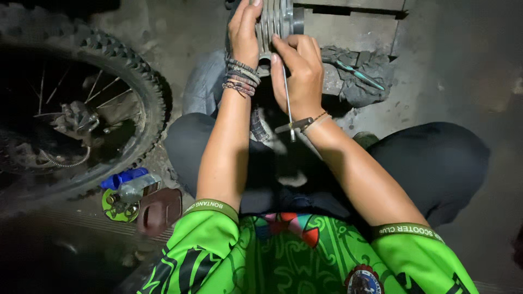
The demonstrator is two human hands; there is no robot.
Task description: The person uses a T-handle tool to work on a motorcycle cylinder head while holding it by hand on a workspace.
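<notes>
Person crouched on a concrete floor (463, 65), head view looking down over green sleeves and dark trousers.

Left hand (245, 32): laid flat against the left side of a finned metal engine cylinder (275, 19) at the top of the frame, fingers extended along the fins, grip loose and open, steadying rather than clasping. Stack of woven bracelets (241, 76) on that wrist.

Right hand (299, 68): grip closed around the shaft of a slim T-handle tool (289, 109). Shaft runs upward under the fingers toward the cylinder's lower edge; cross handle sits down by the wrist. Tip hidden by the fingers, so contact point cannot be told.

Cylinder sits between both hands, just above the knees; whether it rests on the floor or a block cannot be told.

Around: grey rag (359, 76) just right of the right hand, a teal-handled tool (357, 74) lying on it. Knobby motorcycle wheel (81, 103) with spokes at far left. Near the left knee, a blue and green small part (122, 190) and a brown leather piece (160, 209).
</notes>
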